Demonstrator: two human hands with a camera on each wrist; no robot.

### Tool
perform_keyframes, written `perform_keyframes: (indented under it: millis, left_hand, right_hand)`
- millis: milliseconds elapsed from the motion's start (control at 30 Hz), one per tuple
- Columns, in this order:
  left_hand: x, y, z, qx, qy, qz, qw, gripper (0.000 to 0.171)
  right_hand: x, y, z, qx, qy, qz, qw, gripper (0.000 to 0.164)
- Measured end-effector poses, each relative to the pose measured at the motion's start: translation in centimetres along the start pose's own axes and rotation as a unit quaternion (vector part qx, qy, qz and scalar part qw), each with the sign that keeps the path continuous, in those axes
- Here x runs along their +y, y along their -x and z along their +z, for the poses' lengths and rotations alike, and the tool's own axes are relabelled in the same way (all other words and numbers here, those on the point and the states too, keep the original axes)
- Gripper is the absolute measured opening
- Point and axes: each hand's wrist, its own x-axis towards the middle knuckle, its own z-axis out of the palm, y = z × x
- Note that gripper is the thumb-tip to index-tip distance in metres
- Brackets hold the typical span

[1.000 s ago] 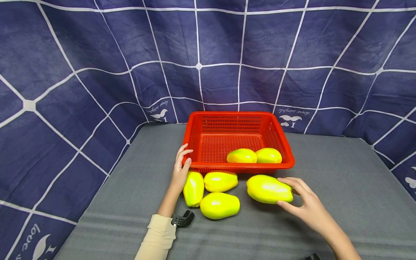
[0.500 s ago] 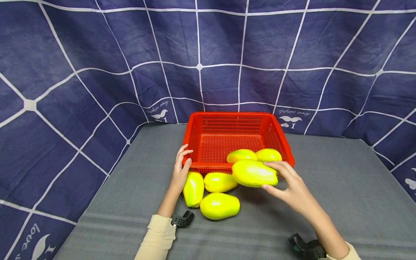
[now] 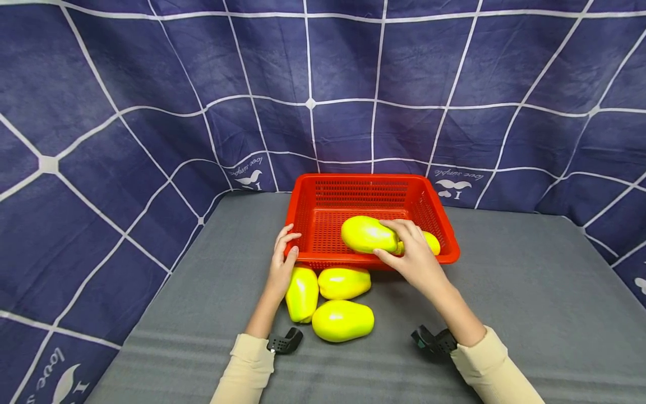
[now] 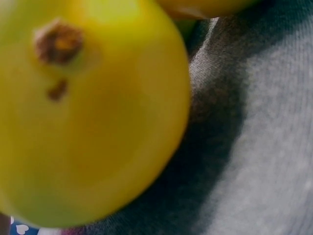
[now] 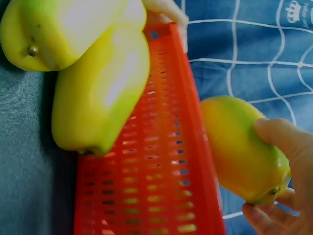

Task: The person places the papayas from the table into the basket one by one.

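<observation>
My right hand (image 3: 411, 252) grips a yellow-green papaya (image 3: 367, 234) by its right end, thumb on the near side and fingers on the far side. The papaya is over the front part of a red plastic basket (image 3: 373, 259). Another papaya (image 3: 431, 243) lies inside at the basket's front right, partly hidden by this hand. My left hand (image 3: 281, 264) holds the basket's front left corner, fingers over the rim. In front of the basket lie three papayas: one upright (image 3: 301, 294) by the left wrist, one (image 3: 344, 282) against the basket, one (image 3: 343, 320) nearer.
Grey cloth (image 3: 202, 303) covers the table. A blue curtain with white grid lines (image 3: 348, 134) hangs behind and to the left of the basket. Each wrist wears a black band device, on the left (image 3: 285, 340) and right (image 3: 435, 340).
My right hand has lifted the papaya off the table front and carried it left and forward over the basket's front rim. My left hand stays on the basket corner.
</observation>
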Motion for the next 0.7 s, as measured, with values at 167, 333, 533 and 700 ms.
perform_keyframes:
  millis: [167,333,533,700]
  left_hand:
    - [-0.1,0.0,0.1,0.002,-0.001,-0.001,1.0000,0.027]
    - [-0.2,0.1,0.2,-0.002,-0.004,-0.011,0.9999,0.028]
    - [-0.2,0.1,0.1,0.000,0.000,-0.001,1.0000,0.028]
    - [-0.1,0.0,0.1,0.000,0.000,0.002,1.0000,0.027]
  right_hand:
    - [0.0,-1.3,2.0,-0.006,0.039,0.000,0.999,0.054]
    - [-0.1,-2.0,3.9,-0.023,0.057,0.000,0.998,0.052]
    - [-0.6,-2.1,4.9,-0.055,0.087,0.005,0.995,0.043]
    - [-0.8,-2.0,5.4,-0.070,0.136,-0.008,0.988,0.034]
